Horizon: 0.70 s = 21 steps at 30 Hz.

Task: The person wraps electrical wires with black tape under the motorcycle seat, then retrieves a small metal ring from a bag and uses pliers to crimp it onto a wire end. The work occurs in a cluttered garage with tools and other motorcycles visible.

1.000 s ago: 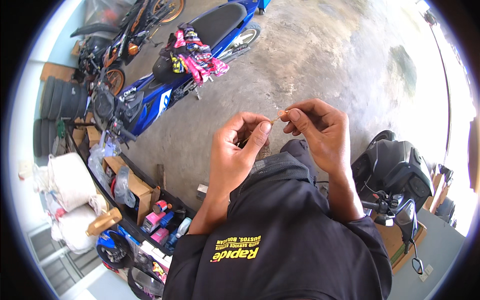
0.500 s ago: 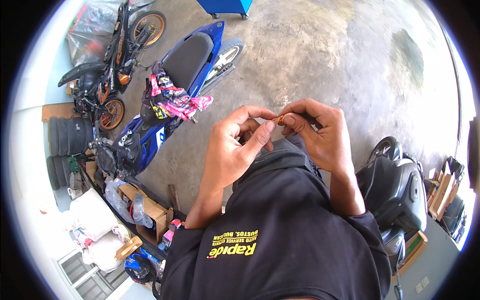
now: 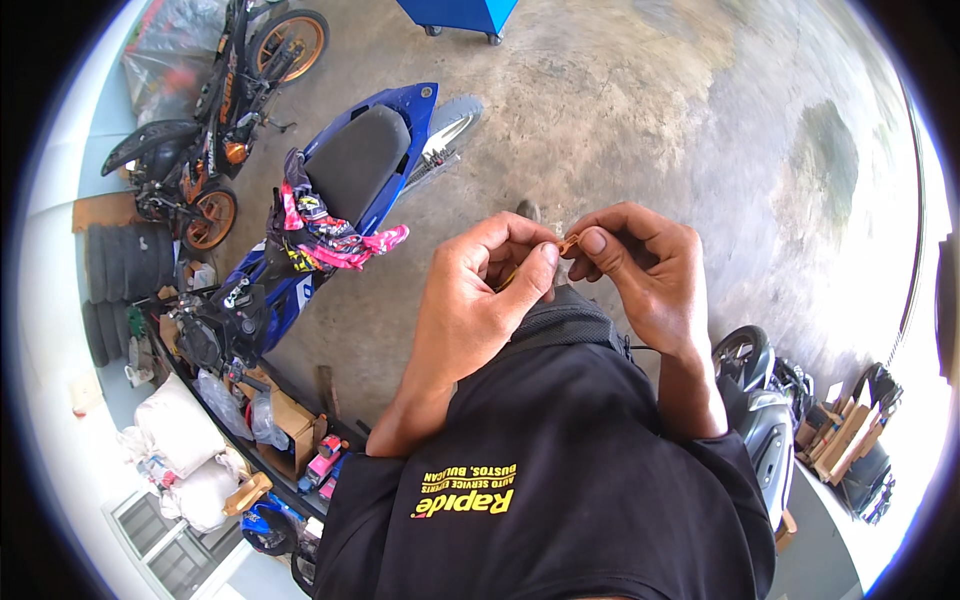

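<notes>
Thumb and fingertips of my left hand (image 3: pixel 490 285) pinch one end of a small, thin, copper-orange strand (image 3: pixel 570 243), perhaps wire. The fingertips of my right hand (image 3: pixel 650 265) are closed on its other end, so the two hands almost meet in front of my waist. A bit of yellow shows beneath my left fingers; whether it belongs to the strand I cannot tell. My curled fingers hide most of what lies inside the left hand.
To the left stands a blue motorcycle (image 3: pixel 350 165) with a pink patterned cloth (image 3: pixel 335 235) draped over it. Beyond it is a black-and-orange motorcycle (image 3: pixel 200 160). A grey scooter (image 3: pixel 765 450) is at the right, a blue wheeled cabinet (image 3: pixel 460 12) at the far end. Stacked tyres (image 3: pixel 125 262) line the left wall.
Both hands keep their pinch on the strand, with slight finger shifts. More of the strand shows between them. My view has turned a little, and a shoe now shows beyond the hands.
</notes>
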Each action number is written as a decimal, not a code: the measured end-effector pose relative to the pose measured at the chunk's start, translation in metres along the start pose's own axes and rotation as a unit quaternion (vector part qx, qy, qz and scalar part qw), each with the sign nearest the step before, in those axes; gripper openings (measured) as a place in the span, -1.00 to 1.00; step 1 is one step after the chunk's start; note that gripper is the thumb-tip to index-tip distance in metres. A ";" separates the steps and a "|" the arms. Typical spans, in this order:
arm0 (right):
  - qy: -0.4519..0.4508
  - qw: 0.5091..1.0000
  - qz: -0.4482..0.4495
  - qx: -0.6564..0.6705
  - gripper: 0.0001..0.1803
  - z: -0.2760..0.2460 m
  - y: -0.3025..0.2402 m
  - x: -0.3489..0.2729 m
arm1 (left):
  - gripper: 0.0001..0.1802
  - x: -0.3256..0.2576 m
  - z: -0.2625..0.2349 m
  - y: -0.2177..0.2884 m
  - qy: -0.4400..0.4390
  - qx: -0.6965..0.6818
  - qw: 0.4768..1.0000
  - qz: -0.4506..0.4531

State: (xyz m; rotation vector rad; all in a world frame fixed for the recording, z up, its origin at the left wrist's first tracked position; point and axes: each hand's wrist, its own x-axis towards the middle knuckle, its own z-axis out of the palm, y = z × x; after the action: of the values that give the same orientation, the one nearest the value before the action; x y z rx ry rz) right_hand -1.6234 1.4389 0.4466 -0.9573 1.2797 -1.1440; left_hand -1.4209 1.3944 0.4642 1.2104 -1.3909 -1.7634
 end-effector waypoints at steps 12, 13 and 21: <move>-0.030 0.997 -0.042 -0.055 -0.80 -0.001 -0.058 0.229 | -0.86 0.201 -0.074 0.052 0.023 -0.120 0.992 -0.013; -0.034 0.997 -0.041 -0.052 -0.81 -0.001 -0.064 0.244 | -0.86 0.216 -0.081 0.058 0.017 -0.124 0.992 -0.011; -0.017 0.999 -0.029 -0.041 -0.81 -0.013 -0.090 0.366 | -0.87 0.332 -0.113 0.094 0.016 -0.131 0.991 -0.004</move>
State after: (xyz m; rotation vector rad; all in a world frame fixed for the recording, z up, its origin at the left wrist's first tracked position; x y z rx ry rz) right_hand -1.6660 1.0647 0.4572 -1.0761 1.2869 -1.1224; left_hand -1.4660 1.0344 0.4499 1.0988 -1.0969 -1.8567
